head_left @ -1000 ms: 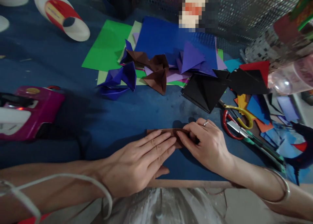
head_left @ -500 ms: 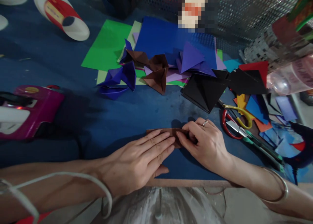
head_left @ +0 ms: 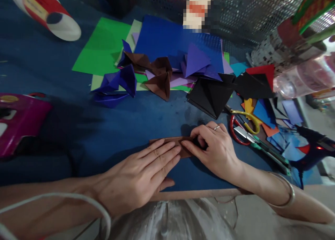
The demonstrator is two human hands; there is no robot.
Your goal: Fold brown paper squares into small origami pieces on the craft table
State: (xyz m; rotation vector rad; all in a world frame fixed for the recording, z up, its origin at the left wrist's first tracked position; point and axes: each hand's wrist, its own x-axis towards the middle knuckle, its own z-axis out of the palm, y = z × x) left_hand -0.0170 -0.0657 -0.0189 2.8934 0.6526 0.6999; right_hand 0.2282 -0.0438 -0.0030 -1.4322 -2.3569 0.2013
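Observation:
A folded piece of brown paper [head_left: 185, 152] lies near the front edge of the blue tabletop. My left hand [head_left: 146, 172] rests flat over its left part, fingers stretched out and pressing it down. At the paper's right end, my right hand [head_left: 217, 151] has thumb and bent fingers closed on the upper edge; the fingertips are partly hidden. Beyond the hands are folded brown paper pieces [head_left: 160, 86], a folded dark blue piece [head_left: 115, 84] and a black folded piece [head_left: 209, 97].
Scissors [head_left: 255, 125] and a green-handled cutter [head_left: 269, 151] lie right of my right hand, near paper scraps [head_left: 269, 111] and a glue gun [head_left: 311, 147] with a red light. A magenta device [head_left: 31, 121] stands left. Coloured sheets [head_left: 167, 37] and a perforated basket [head_left: 230, 9] are behind.
The camera view has turned slightly right, so everything sits further left and more of the glue gun shows. Both hands keep nearly the same hold on the brown paper.

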